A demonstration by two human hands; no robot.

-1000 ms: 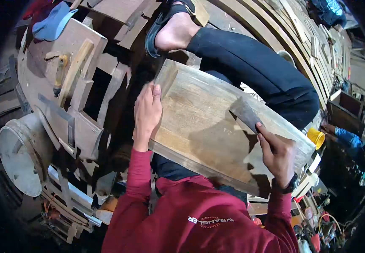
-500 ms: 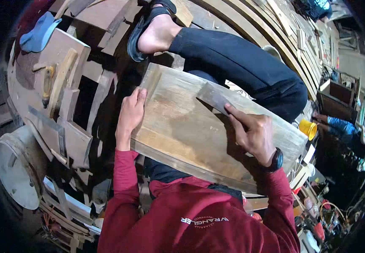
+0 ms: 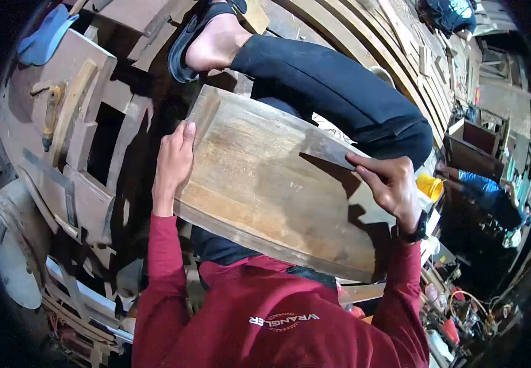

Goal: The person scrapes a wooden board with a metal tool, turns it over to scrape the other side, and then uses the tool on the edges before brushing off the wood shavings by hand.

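My left hand (image 3: pixel 174 156) holds the wooden panel's (image 3: pixel 241 153) left edge over my legs (image 3: pixel 327 76); my right hand (image 3: pixel 394 184) pinches a flat gray piece (image 3: pixel 334 151) near the far edge. Maybe I'm scraping; the next rub needs a still panel.

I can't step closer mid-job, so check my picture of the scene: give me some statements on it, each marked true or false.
1. The left grip holds the board by its left end. True.
2. The right grip is empty. False: it holds a flat grey piece.
3. The watch is on the left arm. False: it is on the right.
4. A yellow bucket shows beyond the board's right end. True.
5. Both sleeves are blue. False: they are dark red.
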